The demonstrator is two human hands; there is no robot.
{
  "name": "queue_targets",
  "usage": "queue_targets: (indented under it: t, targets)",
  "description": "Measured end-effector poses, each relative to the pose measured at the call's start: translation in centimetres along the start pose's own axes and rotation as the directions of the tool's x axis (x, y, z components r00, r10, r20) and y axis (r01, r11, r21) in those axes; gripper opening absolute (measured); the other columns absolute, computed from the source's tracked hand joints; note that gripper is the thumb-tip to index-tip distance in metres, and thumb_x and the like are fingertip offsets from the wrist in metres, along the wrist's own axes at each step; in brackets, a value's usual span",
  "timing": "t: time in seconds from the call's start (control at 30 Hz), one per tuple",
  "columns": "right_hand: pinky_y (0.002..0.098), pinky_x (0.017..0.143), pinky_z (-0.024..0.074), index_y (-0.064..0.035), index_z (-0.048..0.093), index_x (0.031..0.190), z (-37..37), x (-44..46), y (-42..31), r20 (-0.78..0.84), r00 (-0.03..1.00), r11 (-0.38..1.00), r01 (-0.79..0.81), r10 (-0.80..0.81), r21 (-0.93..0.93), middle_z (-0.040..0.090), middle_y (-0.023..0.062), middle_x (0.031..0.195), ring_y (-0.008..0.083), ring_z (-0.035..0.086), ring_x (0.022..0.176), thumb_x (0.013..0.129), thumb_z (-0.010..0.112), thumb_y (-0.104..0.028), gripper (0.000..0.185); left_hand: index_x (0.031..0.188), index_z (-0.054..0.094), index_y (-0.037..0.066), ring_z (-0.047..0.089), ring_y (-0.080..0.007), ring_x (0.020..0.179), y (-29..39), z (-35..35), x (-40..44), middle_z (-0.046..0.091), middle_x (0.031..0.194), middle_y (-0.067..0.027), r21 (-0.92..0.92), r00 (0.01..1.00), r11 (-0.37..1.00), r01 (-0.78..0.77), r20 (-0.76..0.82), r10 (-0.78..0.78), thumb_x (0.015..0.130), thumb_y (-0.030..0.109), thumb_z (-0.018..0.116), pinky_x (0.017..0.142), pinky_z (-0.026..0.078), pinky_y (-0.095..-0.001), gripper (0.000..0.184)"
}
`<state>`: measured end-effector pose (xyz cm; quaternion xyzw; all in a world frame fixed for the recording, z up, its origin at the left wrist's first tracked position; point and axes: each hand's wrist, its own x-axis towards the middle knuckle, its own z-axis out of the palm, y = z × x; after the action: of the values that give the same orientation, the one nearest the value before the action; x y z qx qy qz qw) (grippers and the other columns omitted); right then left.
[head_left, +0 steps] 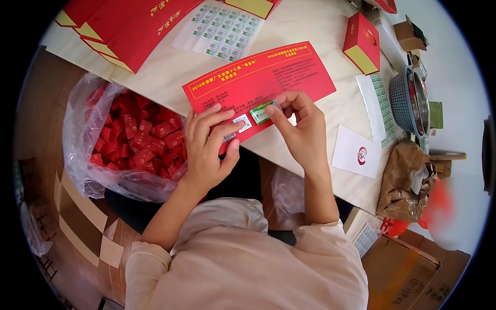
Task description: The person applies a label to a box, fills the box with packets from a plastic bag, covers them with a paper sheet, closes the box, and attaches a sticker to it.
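- The long red cardboard box [263, 80] bore yellow lettering; the small rectangular sticker [261, 114] was green and white.
- The box lay under your left hand [207, 145], whose fingers were spread apart.
- The sticker sat over the box, its end clamped by your right hand's [299, 125] thumb and forefinger.

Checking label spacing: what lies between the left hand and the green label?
A white QR-code label, stuck on the red printed panel; the head view shows it.
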<state>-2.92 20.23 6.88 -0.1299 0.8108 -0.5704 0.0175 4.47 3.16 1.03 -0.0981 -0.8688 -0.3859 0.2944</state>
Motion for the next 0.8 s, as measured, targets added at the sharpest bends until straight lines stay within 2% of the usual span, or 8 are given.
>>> queue_targets:
  t: [0.27, 0.8]
  targets:
    - [0.0275, 0.064, 0.0448, -0.0007, 0.062, 0.087, 0.46, -0.21, 0.13, -0.046, 0.997, 0.997, 0.056, -0.059, -0.062, 0.060, 0.0075, 0.076, 0.0156, 0.053, 0.068, 0.077, 0.071, -0.003, 0.014, 0.102, 0.065, 0.012, 0.048, -0.0296, 0.115, 0.05, 0.16, 0.03, 0.055, 0.114, -0.0065, 0.044, 1.000, 0.999, -0.004, 0.020, 0.003, 0.082, 0.019, 0.058, 0.105, 0.026, -0.0539, 0.022]
    - [0.0280, 0.063, 0.0450, -0.0008, 0.061, 0.086, 0.54, -0.27, -0.04, -0.050, 0.996, 0.991, 0.071, -0.077, -0.109, 0.061, 0.0080, 0.075, 0.0169, 0.054, 0.067, 0.076, 0.071, -0.002, 0.014, 0.101, 0.064, 0.011, 0.047, -0.0302, 0.115, 0.27, 0.24, 0.12, 0.055, 0.112, -0.0080, 0.056, 1.000, 0.998, -0.002, 0.013, 0.001, 0.082, 0.019, 0.057, 0.105, 0.027, -0.0532, 0.022]
